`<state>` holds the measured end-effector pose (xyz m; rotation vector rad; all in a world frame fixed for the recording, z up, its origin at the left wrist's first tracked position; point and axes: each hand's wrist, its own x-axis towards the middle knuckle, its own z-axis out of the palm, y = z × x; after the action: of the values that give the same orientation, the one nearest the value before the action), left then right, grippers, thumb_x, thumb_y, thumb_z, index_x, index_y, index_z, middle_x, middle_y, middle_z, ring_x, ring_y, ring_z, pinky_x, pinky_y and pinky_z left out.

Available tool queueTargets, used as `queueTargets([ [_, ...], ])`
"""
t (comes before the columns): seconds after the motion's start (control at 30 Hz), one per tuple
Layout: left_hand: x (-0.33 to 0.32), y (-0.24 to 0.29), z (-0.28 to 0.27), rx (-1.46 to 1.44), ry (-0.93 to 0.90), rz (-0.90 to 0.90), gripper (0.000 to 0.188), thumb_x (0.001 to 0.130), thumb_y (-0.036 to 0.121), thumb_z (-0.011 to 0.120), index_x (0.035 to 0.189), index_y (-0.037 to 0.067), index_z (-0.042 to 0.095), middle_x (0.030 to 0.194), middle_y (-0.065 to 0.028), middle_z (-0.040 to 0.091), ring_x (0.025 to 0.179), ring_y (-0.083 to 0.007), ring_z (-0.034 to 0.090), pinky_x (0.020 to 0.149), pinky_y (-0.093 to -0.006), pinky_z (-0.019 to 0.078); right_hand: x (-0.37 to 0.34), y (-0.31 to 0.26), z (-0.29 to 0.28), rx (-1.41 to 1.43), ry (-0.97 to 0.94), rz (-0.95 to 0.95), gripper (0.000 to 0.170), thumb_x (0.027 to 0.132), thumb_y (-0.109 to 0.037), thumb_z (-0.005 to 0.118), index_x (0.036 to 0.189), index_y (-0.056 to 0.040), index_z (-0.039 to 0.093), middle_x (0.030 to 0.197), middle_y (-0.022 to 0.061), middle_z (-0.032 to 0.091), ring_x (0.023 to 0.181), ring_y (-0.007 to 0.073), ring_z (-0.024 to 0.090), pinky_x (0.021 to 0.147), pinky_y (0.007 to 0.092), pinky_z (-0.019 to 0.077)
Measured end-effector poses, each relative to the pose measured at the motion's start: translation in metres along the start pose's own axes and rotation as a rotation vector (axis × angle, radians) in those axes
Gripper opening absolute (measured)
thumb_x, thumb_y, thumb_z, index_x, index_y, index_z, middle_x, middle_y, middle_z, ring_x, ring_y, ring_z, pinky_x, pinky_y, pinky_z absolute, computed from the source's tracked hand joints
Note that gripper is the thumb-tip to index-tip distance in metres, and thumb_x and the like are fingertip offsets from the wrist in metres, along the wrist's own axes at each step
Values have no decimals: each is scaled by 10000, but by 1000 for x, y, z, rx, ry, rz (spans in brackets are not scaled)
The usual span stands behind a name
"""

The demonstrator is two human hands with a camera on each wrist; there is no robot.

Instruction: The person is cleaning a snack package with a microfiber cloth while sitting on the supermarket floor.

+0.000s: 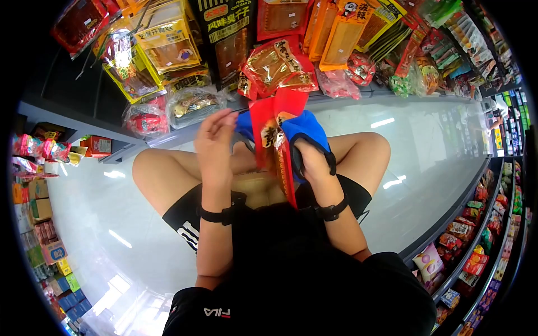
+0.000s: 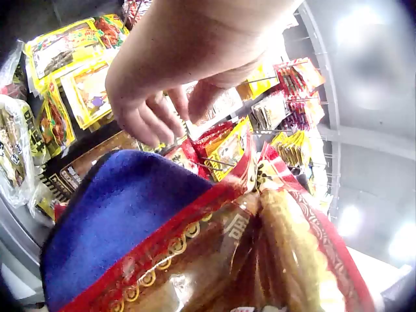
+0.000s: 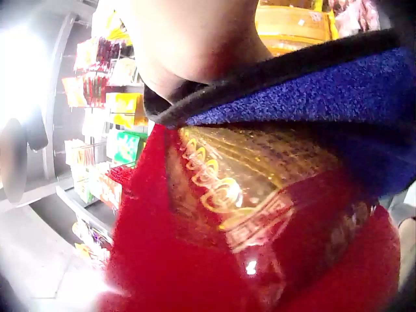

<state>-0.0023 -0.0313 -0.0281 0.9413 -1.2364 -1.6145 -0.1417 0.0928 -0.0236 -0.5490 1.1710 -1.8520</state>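
Note:
A red snack packet with a clear brown window stands on edge between my hands, over my lap. My right hand grips a dark-edged blue cloth, its fingers hidden in the folds. That cloth lies against the packet in the right wrist view. My left hand hovers to the left of the packet with loosely bent fingers and nothing in them. In the left wrist view, the left hand is above the cloth and the packet's crimped edge.
Ahead, a shelf edge carries bagged snacks, with a red packet at its front and yellow packets hanging to the left. Shelves of small packs curve along the right. Stacked boxes line the left side. My crossed legs rest on a glossy floor.

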Motion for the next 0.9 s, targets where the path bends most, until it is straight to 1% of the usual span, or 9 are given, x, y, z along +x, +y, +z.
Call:
queueTargets([
  [0.1, -2, 12, -13, -223, -8, -10, 272, 1033, 158, 530, 1229, -22, 585, 910, -52, 652, 772, -97, 604, 721, -227, 510, 4, -4, 0, -242, -12, -126, 309, 925, -51, 606, 1225, 9, 561, 1120, 66, 642, 1011, 131, 610, 906, 265, 481],
  [0.13, -4, 18, -9, -223, 20, 17, 277, 1053, 164, 483, 1240, -22, 567, 815, -25, 587, 609, -70, 513, 557, -196, 440, 6, -3, -1, -241, -11, -125, 309, 925, -51, 606, 1225, 9, 561, 1120, 66, 642, 1011, 131, 610, 906, 265, 481],
  [0.23, -19, 39, -3, -364, -94, -3, 299, 1069, 189, 444, 1231, -34, 558, 680, 8, 513, 464, -43, 380, 435, -190, 318, 10, 0, 1, -401, 47, -203, 266, 933, -84, 614, 1180, 5, 574, 1040, 36, 633, 925, 97, 590, 839, 243, 482],
  [0.43, -26, 47, 10, -19, -267, -69, 337, 1077, 224, 424, 1160, -51, 599, 494, 60, 385, 370, -17, 218, 384, -202, 203, 5, -9, 14, -367, 116, -175, 139, 936, -79, 585, 1048, -7, 627, 959, 20, 619, 855, 96, 566, 770, 243, 465],
  [0.47, -27, 48, 7, -36, -348, -155, 311, 1061, 218, 466, 1125, -38, 630, 594, 22, 496, 453, -20, 381, 447, -184, 319, 5, -7, 12, -446, 129, -197, 140, 939, -85, 583, 1040, -6, 638, 947, 26, 617, 843, 101, 565, 761, 246, 462],
  [0.57, -39, 27, 38, 96, -258, 76, 247, 1016, 189, 557, 1098, -24, 650, 735, -8, 578, 544, -50, 461, 515, -199, 376, 7, 4, 4, -542, 126, -262, 148, 943, -99, 580, 1031, -4, 651, 936, 41, 618, 838, 113, 570, 757, 253, 461],
  [0.6, -36, 23, 32, 169, -320, 22, 212, 974, 145, 618, 1092, -31, 635, 856, -43, 599, 670, -86, 543, 629, -224, 441, 7, 8, 3, -558, 108, -304, 154, 944, -106, 580, 1030, -2, 654, 938, 51, 621, 844, 119, 576, 761, 257, 462],
  [0.73, -34, 17, 37, 343, -232, 303, 208, 997, 144, 576, 1049, -52, 626, 819, -83, 607, 673, -115, 554, 658, -255, 451, 7, 11, -2, -673, 87, -320, 168, 933, -102, 598, 1054, 4, 645, 980, 64, 641, 899, 138, 597, 794, 270, 474],
  [0.9, -34, 23, 33, 342, -237, 120, 226, 1016, 148, 542, 1060, -59, 621, 808, -105, 625, 710, -115, 591, 667, -272, 466, 1, -6, 12, -576, 76, -323, 237, 883, -67, 651, 1101, 20, 615, 977, 72, 646, 890, 142, 601, 807, 283, 490],
])
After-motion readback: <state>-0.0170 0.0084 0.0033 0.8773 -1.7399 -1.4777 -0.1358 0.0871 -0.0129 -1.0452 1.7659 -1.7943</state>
